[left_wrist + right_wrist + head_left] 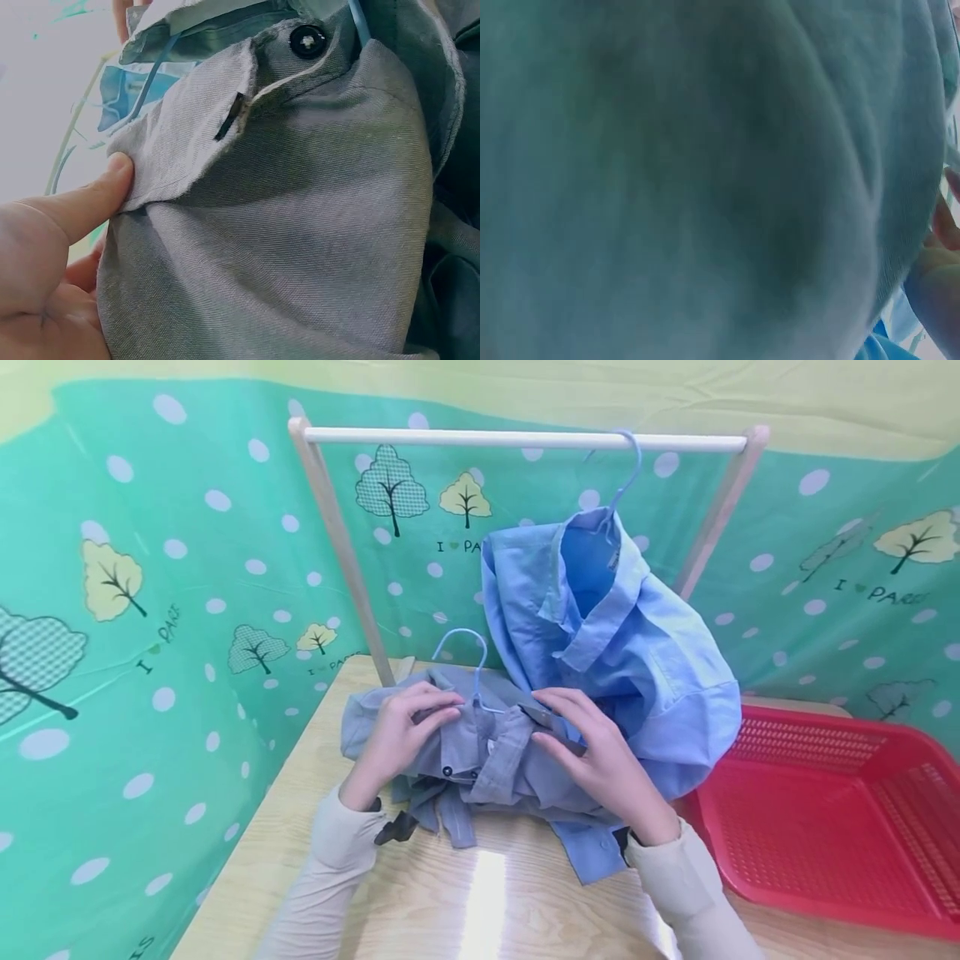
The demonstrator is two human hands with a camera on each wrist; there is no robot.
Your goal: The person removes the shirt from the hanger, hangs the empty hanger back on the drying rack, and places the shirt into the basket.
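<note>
A grey shirt (480, 760) lies crumpled on the wooden table (420, 902) with a light blue hanger (468, 664) poking out of its collar. My left hand (401, 731) pinches the collar's left side, thumb against the cloth (112, 180) beside a buttonhole (229, 116) and a dark button (307, 41). My right hand (592, 747) grips the collar's right side. Grey cloth (705, 180) fills the right wrist view, a fingertip (945, 217) at its edge. A blue shirt (607, 635) hangs on a hanger (626, 468) from the rail (525, 439), draping onto the table.
A red plastic basket (832, 810) sits at the right of the table. The rail's slanted wooden legs (341, 552) stand behind the shirts. A green tree-patterned sheet (150, 610) encloses the back and left.
</note>
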